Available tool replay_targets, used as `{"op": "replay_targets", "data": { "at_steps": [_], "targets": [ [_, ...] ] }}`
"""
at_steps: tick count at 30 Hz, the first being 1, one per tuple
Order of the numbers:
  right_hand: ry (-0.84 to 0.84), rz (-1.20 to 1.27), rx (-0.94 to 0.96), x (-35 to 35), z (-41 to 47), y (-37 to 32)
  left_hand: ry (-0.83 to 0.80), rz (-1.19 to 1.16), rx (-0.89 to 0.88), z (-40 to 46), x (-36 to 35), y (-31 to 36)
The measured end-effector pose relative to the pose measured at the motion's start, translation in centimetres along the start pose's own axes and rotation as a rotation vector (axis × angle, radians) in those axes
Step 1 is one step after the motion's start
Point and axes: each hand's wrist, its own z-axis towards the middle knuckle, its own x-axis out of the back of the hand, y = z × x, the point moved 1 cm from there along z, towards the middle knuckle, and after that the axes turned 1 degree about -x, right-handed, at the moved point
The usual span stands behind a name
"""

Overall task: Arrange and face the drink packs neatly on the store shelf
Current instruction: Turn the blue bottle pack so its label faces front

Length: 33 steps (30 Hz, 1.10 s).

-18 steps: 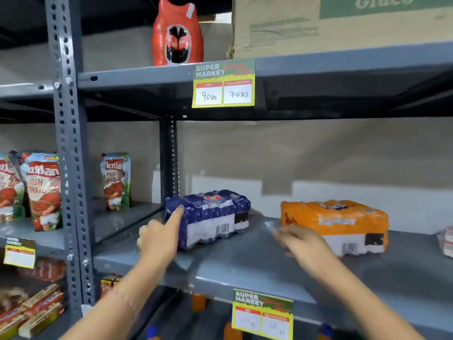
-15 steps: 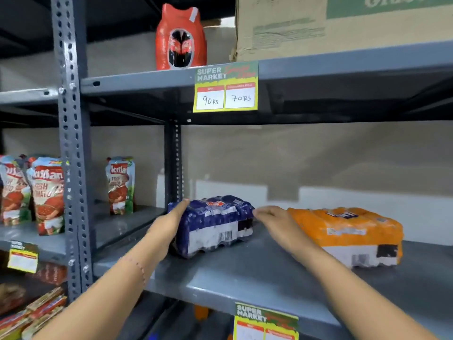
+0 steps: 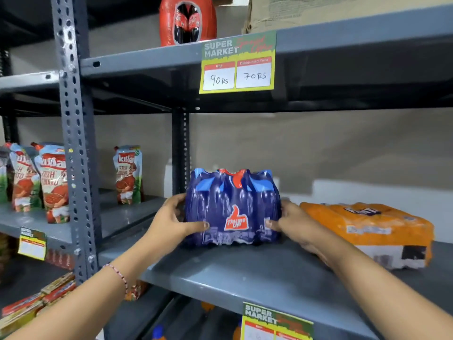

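Note:
A blue shrink-wrapped drink pack (image 3: 232,207) stands upright on the grey middle shelf (image 3: 245,273), its red thumbs-up logo facing me. My left hand (image 3: 171,222) grips its left side and my right hand (image 3: 294,224) grips its right side, thumbs on the front face. An orange drink pack (image 3: 367,227) lies flat on the same shelf just to the right, barcode end toward me. A red cola pack (image 3: 187,19) stands on the shelf above.
A perforated grey upright (image 3: 76,148) bounds the bay on the left. Tomato sauce pouches (image 3: 52,182) stand on the neighbouring shelf. Price tags (image 3: 237,65) hang from the shelf edges. A cardboard box (image 3: 343,11) sits top right. Packets lie on lower shelves.
The blue pack lay flat on its side; both hands have taken it and stood it upright with the logo facing front. The camera has moved closer.

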Motion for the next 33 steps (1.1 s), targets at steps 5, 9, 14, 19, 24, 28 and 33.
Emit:
{"op": "replay_targets", "data": {
  "at_steps": [5, 9, 14, 19, 24, 28, 33],
  "targets": [
    [0.085, 0.018, 0.018, -0.2, -2.3, 0.6, -0.051, 0.091, -0.035, 1.1, 0.6, -1.9],
    [0.072, 0.177, 0.014, 0.2, -3.2, 0.4, -0.029, 0.140, -0.043, 2.5, 1.5, -2.2],
    [0.214, 0.139, 0.011, -0.1, -3.2, 0.6, 0.072, -0.060, 0.165, 4.3, -0.4, -3.3],
    [0.043, 0.379, -0.107, -1.0, -3.3, 0.2, -0.245, -0.440, 0.194, 3.8, -1.5, -3.2],
    [-0.001, 0.390, -0.114, -0.1, -3.8, 0.0, -0.623, -0.186, 0.084, 1.8, -2.1, -2.1],
    [0.235, 0.253, -0.069, -0.2, -3.4, -0.3, -0.387, -0.120, 0.020, 2.8, 0.7, -1.3],
    [0.263, 0.239, -0.011, -0.5, -2.9, 0.5, 0.065, -0.113, 0.110, 5.0, 1.3, -3.1]
  ]
}}
